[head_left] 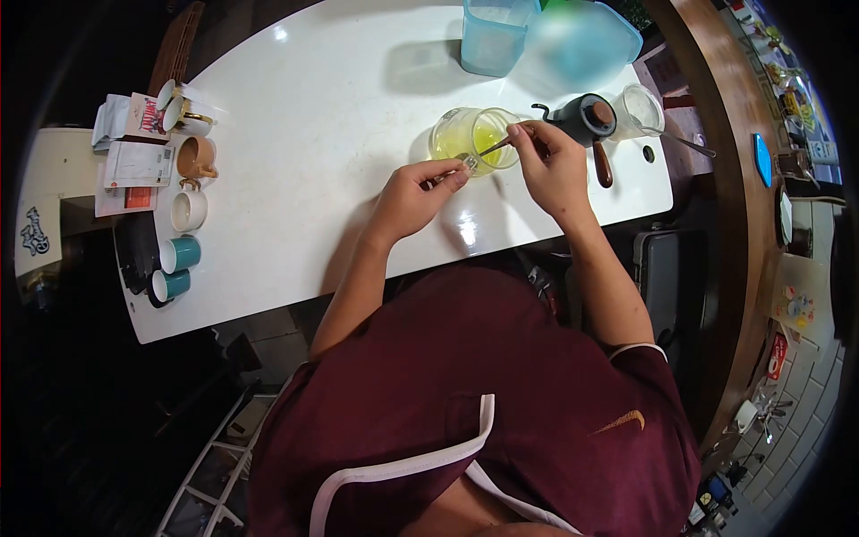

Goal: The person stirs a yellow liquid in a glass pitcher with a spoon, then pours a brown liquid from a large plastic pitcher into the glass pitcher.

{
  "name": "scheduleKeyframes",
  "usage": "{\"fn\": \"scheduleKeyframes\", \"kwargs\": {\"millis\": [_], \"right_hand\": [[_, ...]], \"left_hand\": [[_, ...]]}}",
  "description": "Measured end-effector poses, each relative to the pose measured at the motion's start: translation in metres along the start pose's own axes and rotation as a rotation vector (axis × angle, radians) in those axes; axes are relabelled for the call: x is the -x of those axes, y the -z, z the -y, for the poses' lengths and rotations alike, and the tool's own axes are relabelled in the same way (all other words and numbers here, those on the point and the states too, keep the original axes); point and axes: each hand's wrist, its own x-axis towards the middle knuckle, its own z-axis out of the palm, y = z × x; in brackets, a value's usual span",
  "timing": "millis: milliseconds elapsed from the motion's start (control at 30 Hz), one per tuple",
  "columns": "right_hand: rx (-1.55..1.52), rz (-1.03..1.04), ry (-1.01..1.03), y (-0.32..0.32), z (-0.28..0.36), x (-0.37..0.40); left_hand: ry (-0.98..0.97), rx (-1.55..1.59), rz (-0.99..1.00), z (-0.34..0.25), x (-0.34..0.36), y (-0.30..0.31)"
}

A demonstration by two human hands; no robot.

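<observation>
A glass cup [506, 155] with yellow-green liquid in it stands near the table's far middle. My left hand [414, 199] pinches the cup's small glass handle [471, 162] between thumb and fingers. Over the rim, my right hand [552, 168] grips a thin metal spoon [495, 147] that slants down into the cup; its lower end is hard to see. Just behind and left of the cup is a wider glass vessel [441, 139], which also shows yellowish liquid.
A black gooseneck kettle [582, 118] and a clear glass container [638, 109] stand to the right. Behind are a light-blue plastic pitcher [494, 40] and a blurred bluish container [586, 45]. Several mugs [196, 157] and paper packets [139, 166] line the white table's left edge.
</observation>
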Motion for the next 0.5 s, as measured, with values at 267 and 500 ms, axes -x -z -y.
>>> {"fn": "scheduleKeyframes", "kwargs": {"millis": [267, 500], "right_hand": [[0.082, -0.050, 0.348, -0.003, -0.002, -0.009], [0.239, -0.021, 0.578, 0.000, -0.003, -0.016]], "left_hand": [[0.016, 0.006, -0.008, -0.001, 0.000, -0.001], [0.014, -0.016, -0.020, -0.003, 0.001, 0.000]]}}
